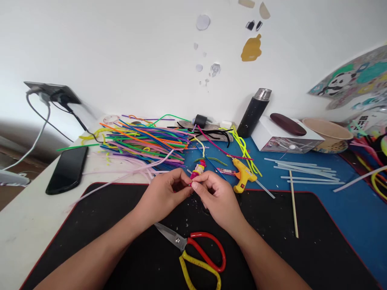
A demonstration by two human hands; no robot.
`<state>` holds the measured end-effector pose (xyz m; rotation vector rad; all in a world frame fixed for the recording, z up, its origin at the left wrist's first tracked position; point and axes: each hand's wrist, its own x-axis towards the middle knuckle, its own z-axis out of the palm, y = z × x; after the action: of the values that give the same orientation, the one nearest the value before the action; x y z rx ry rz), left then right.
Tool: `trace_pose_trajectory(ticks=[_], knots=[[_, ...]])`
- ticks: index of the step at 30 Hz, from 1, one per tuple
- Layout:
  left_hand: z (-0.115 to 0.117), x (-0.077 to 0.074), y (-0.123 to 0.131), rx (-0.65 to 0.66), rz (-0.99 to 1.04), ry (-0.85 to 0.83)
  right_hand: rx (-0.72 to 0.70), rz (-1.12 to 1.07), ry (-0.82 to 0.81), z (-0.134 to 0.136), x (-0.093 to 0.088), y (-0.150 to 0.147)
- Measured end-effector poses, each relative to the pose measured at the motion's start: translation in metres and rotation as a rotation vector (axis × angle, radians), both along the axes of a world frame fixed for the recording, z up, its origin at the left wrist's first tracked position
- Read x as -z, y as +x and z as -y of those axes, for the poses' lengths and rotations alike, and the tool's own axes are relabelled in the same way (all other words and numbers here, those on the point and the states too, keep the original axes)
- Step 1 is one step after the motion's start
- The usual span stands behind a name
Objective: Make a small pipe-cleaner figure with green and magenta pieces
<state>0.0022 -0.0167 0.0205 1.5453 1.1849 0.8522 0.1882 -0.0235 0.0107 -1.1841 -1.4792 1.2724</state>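
My left hand and my right hand meet above the black mat, fingertips pinched together. Between them is a small pipe-cleaner figure in magenta, white and yellow, its lower end hidden by my fingers. Both hands grip that lower end. Just below my hands lie scissors with one red and one yellow handle, their blade tip partly covered by my left hand. A yellow hot glue gun rests to the right of my right hand, with a clear glue stick at its back.
Colourful pipe cleaners are heaped at the back left, beside a phone. A black thermos, a white box and a bowl stand at the back right. Glue sticks and a wooden stick lie at the right.
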Motion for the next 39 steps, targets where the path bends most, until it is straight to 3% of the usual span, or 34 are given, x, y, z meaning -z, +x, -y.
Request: trace_pose_trajectory(ticks=[4,9,12,18,24,33,39], knots=[[0.001,-0.004,-0.001,0.005,-0.107,0.140,0.008,-0.012,-0.018,0.001,-0.002,0.001],[0.001,-0.009,-0.005,0.054,-0.103,0.309,-0.013,-0.044,-0.018,0.001,-0.004,0.002],[0.001,-0.007,-0.004,0.046,-0.091,0.327,-0.020,-0.055,-0.042,0.001,-0.004,0.003],[-0.001,0.001,0.002,-0.053,0.095,0.081,-0.015,-0.108,-0.123,-0.002,-0.002,0.003],[-0.006,0.001,0.000,-0.006,0.185,-0.126,-0.016,-0.170,-0.150,-0.003,-0.001,0.003],[-0.007,-0.003,0.001,-0.005,0.229,-0.169,-0.022,-0.255,-0.222,-0.006,0.003,0.001],[-0.012,-0.003,0.002,0.029,0.343,-0.283,-0.036,-0.341,-0.310,-0.004,0.002,-0.001]])
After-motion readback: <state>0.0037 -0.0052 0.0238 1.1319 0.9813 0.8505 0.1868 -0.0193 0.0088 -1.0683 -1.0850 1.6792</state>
